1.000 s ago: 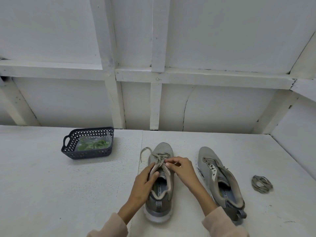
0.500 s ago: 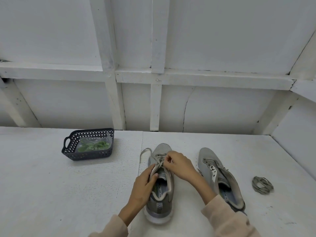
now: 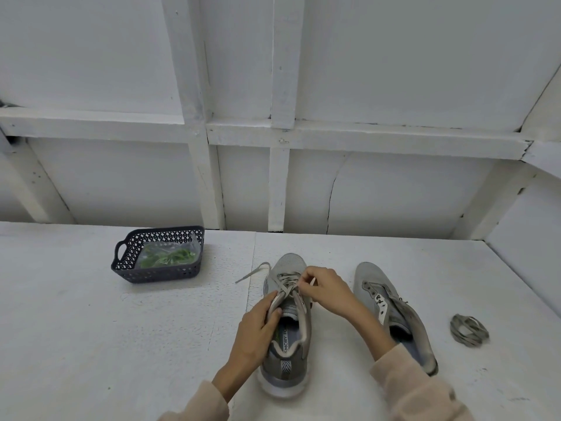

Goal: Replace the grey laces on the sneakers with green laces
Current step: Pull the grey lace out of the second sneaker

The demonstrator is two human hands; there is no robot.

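Note:
A grey sneaker (image 3: 287,364) stands toe-away in front of me, its grey lace (image 3: 283,282) still threaded over the front eyelets, one loose end trailing left on the table. My left hand (image 3: 258,332) grips the sneaker's left collar. My right hand (image 3: 326,288) pinches the lace over the tongue. A second grey sneaker (image 3: 391,308) lies to the right without a lace. A coiled grey lace (image 3: 469,329) rests further right. Green laces (image 3: 170,257) in a clear bag sit in a dark basket (image 3: 121,264) at the left.
Everything sits on a white table (image 3: 91,329). A white panelled wall with beams rises right behind it, and a slanted white wall closes off the far right.
My right hand has shifted a little toward the toe, working the lace higher over the eyelets. My left hand keeps its hold on the sneaker.

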